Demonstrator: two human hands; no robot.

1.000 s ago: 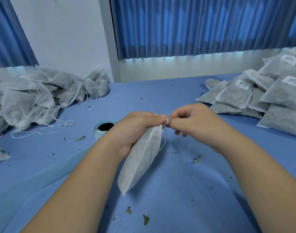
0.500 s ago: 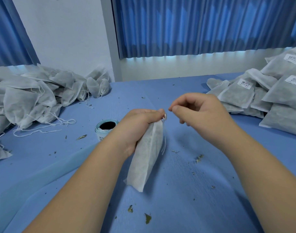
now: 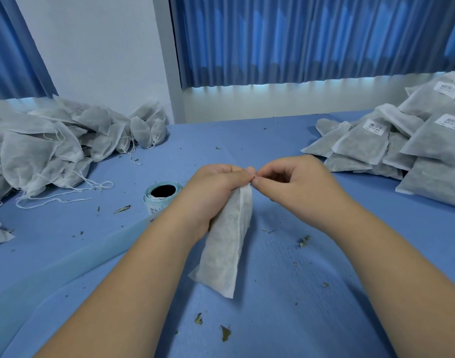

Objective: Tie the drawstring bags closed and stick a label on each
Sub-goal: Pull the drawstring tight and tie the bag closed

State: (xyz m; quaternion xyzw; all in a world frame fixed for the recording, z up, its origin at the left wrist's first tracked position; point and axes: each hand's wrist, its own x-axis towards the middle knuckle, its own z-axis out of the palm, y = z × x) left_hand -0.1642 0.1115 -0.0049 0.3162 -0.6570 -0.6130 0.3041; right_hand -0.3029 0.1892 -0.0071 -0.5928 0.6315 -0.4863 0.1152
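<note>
- The drawstring bag (image 3: 225, 244), white non-woven fabric with a dark filling showing faintly through, hangs tilted above the middle of the tabletop (image 3: 324, 293). Its mouth is up at the fingers and its lower corner is towards the camera.
- The left hand (image 3: 216, 192) grips the bag's upper part, with the fingers curled round the gathered neck and the thumb lying along the top.
- The right hand (image 3: 296, 187) has its fingers curled, and its thumb and forefinger pinch together right at the bag's mouth, touching the left fingertips. Whether they nip string or fabric is too small to tell.
- Just left of the left wrist, a roll of labels (image 3: 162, 196) with pale blue backing stands on end, its dark core facing up.
- A translucent pale strip (image 3: 66, 267) runs from near the roll towards the lower left edge, passing under the left forearm.
- Bits of dried leaf (image 3: 225, 333) lie scattered over the blue surface, most of them near the camera.
- Far left, a loose heap of untied bags (image 3: 53, 151) lies with white strings (image 3: 66, 195) trailing out onto the tabletop.
- Far right, well apart from the hands, is a stack of flat filled bags (image 3: 402, 156). Several of them carry a white printed label (image 3: 373, 127).
- Behind the tabletop are blue curtains (image 3: 311, 40) and a white wall (image 3: 100, 47).
</note>
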